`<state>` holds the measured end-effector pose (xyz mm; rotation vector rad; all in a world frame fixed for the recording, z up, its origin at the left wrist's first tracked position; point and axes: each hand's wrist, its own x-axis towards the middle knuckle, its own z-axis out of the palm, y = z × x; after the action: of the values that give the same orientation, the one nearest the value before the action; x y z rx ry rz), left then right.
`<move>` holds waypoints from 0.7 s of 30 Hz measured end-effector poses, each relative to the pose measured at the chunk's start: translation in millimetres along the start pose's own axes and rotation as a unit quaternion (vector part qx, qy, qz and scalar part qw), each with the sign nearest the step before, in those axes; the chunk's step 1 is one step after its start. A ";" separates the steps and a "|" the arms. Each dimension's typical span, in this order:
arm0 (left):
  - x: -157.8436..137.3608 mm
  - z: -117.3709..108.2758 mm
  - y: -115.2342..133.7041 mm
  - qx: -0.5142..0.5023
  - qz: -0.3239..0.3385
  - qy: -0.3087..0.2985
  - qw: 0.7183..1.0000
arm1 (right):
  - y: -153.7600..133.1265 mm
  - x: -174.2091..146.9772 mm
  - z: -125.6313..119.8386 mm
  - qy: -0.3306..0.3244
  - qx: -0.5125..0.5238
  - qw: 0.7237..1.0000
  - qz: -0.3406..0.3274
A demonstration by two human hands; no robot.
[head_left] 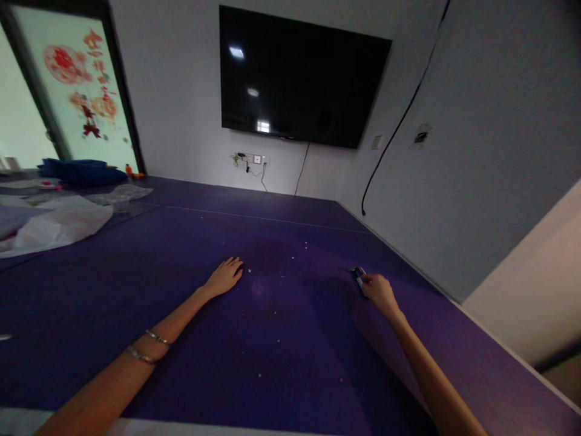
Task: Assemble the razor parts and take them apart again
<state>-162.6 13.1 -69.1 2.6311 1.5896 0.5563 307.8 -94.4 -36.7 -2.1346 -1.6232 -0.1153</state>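
Note:
My left hand (224, 275) lies flat on the purple tabletop (181, 339), palm down with its fingers stretched out. Two silvery bangles circle that forearm. Further right, my right hand (380, 293) grips a small dark tool with a pale edge (359, 281), held at the surface; its exact kind is too small to make out. Several tiny white scraps (293, 258) are scattered over the purple surface between and in front of my hands.
At the left lie a crumpled translucent plastic sheet (68, 227), a dark blue cloth bundle (82, 172) and a small orange object (131, 172). A wall with a television (299, 79) stands behind. A black cable (397, 124) hangs along the right wall.

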 end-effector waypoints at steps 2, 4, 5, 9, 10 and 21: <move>0.2 0.2 -0.2 0.003 0.000 0.002 1.000 | 6.6 -3.6 -2.5 -0.024 -0.023 0.999 0.029; 0.2 0.2 -0.4 0.010 0.002 0.002 1.000 | 7.0 -7.4 -3.6 -0.039 -0.049 0.998 0.025; 0.3 0.2 -0.6 0.012 0.002 0.002 1.000 | 5.8 -8.9 -4.1 -0.042 -0.061 0.997 0.018; 1.0 1.1 -2.4 0.007 0.002 0.007 1.000 | -0.5 -10.7 -6.5 -0.044 -0.086 0.995 0.015; 1.2 1.4 -3.0 0.005 0.003 0.008 1.000 | -1.4 -10.3 -7.0 -0.048 -0.085 0.995 0.023; 0.3 1.0 -3.1 -0.005 -0.002 0.020 1.000 | -7.2 -12.1 -9.5 -0.076 -0.054 0.993 0.070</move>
<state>-164.8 15.0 -70.5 2.6263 1.5967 0.6190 299.4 -107.5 -30.1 -2.3838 -1.5758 0.0048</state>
